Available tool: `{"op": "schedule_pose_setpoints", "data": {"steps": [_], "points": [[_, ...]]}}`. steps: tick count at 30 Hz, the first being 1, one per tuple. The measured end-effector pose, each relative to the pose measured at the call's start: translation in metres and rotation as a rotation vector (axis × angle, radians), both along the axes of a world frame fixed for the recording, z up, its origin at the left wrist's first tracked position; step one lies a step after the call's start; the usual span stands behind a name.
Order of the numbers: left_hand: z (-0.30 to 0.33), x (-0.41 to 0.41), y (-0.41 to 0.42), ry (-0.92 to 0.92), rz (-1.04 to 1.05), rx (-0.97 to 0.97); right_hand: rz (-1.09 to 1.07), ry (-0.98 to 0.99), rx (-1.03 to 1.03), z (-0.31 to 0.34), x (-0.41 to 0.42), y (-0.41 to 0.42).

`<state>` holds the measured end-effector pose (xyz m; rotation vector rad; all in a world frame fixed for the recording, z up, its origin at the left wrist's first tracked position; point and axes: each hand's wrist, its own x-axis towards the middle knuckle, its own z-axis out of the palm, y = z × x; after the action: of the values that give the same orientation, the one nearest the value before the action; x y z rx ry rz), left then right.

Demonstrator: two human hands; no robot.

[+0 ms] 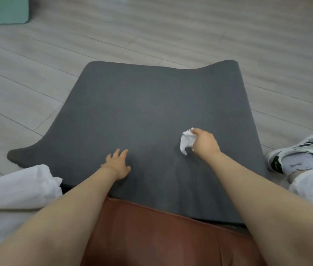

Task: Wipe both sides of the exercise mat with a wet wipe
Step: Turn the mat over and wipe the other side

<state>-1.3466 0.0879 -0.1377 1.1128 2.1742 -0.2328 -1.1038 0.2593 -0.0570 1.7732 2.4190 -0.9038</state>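
The dark grey foam exercise mat point(142, 120) is lying spread on the pale grey plank floor point(228, 35), and its near end is coming up over a reddish-brown leather cushion point(151, 233) just in front of the person. The far right corner and the near left corner of the mat are curling up a little from the floor.

The right hand point(204, 142) is holding a crumpled white wet wipe point(186, 141) against the right half of the mat; the fingers are curled around the wipe and are clamping it, and part of the wipe is hanging out on the left of the fist. The left hand point(117, 163) is resting flat on the mat near the middle, with the fingers straight and a little apart, and I think it is keeping the mat in place while the other hand is wiping.

About the progress, I am judging that the person is working on the side which is facing up. Some faint lighter streaks are showing on the near part of the mat, maybe wet traces, but I cannot tell for sure how much of this side is already done. The far part is looking even and dull, so it is probably waiting for the wipe. I also cannot tell whether this is the first side or the second; if it is the first, the mat is waiting to be turned over for the underside.

A white trouser leg point(13, 189) is lying at the left, and a grey and white sports shoe point(301, 152) is resting just beside the right edge of the mat.
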Motion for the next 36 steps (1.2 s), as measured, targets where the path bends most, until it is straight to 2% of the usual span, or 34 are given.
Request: {"op": "schedule_pose_setpoints", "data": {"steps": [3,5,9,13,15,16,20,21,22,24,27,30,31,33,35,36], "points": [[-0.01,0.001,0.012,0.032,-0.006,0.017,-0.132,0.222,0.063,-0.02,-0.035,0.025],[-0.021,0.005,0.01,0.07,-0.041,0.079,-0.131,0.266,0.103,-0.04,-0.063,0.033],[-0.052,0.011,-0.005,0.137,-0.024,0.184,0.085,0.179,0.146,-0.096,-0.111,0.022],[-0.071,0.015,-0.007,0.202,-0.008,0.286,-0.043,0.046,0.224,-0.141,-0.128,0.022],[-0.077,0.013,-0.008,0.229,0.0,0.341,-0.008,0.096,0.267,-0.152,-0.135,0.021],[-0.08,0.014,-0.008,0.24,0.001,0.358,0.085,0.169,0.279,-0.155,-0.14,0.017],[-0.083,0.015,-0.009,0.256,0.005,0.394,0.834,0.31,0.139,-0.152,-0.147,-0.018],[-0.083,0.015,-0.009,0.257,0.007,0.393,0.917,0.299,0.135,-0.151,-0.139,-0.014],[-0.083,0.015,-0.009,0.259,0.011,0.393,0.912,0.274,0.138,-0.149,-0.129,-0.003],[-0.083,0.014,-0.01,0.264,0.016,0.389,0.736,0.191,0.256,-0.147,-0.088,0.033],[-0.083,0.014,-0.01,0.276,0.01,0.375,0.336,-0.142,0.439,-0.145,0.028,0.108],[-0.082,0.015,-0.009,0.271,0.015,0.368,-0.218,-0.252,0.319,-0.117,0.134,0.148],[-0.081,0.015,-0.009,0.265,0.017,0.366,-0.328,-0.255,0.269,-0.11,0.147,0.152],[-0.081,0.016,-0.008,0.257,0.018,0.358,-0.381,-0.166,0.266,-0.114,0.129,0.148],[-0.079,0.016,-0.007,0.252,0.019,0.335,-0.389,-0.108,0.326,-0.123,0.065,0.123],[-0.078,0.016,-0.006,0.245,0.018,0.32,-0.388,-0.012,0.378,-0.131,0.026,0.104]]}}
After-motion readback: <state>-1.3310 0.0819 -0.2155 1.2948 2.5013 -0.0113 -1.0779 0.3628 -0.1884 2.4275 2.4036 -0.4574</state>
